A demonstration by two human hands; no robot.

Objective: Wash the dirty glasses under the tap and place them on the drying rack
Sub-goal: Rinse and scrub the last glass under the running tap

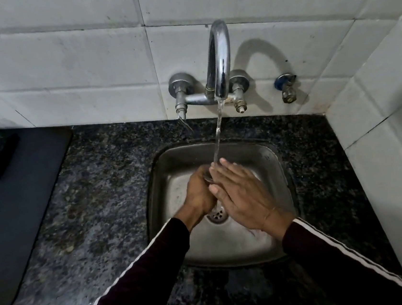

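A: Grips, quick?

B: Left hand (197, 192) has its fingers curled round a glass (207, 176), holding it over the sink (275, 169). Only a bit of the glass shows btwn the two hands, mostly hidden. Right hand (244, 198) lies flat w/ fingers straight & together, palm pressed on the glass from the right side, fingertips pointing far-left.

A: Water?

B: Running. Stream (218, 135) drops from the tap (219, 57) & lands right where the right fingertips meet the glass.

A: Rest of the scene?

B: Drain (217, 216) sits just near-side of the hands, partly under them. Sink is steel, set in a dark speckled table (94, 189). Small valve w/ blue part (286, 87) on the tiled wall (83, 53), right of the tap. Dark mat or board (12, 199) on the left. Dark sleeves w/ white stripes on both arms. Can't make out a drying rack for sure.
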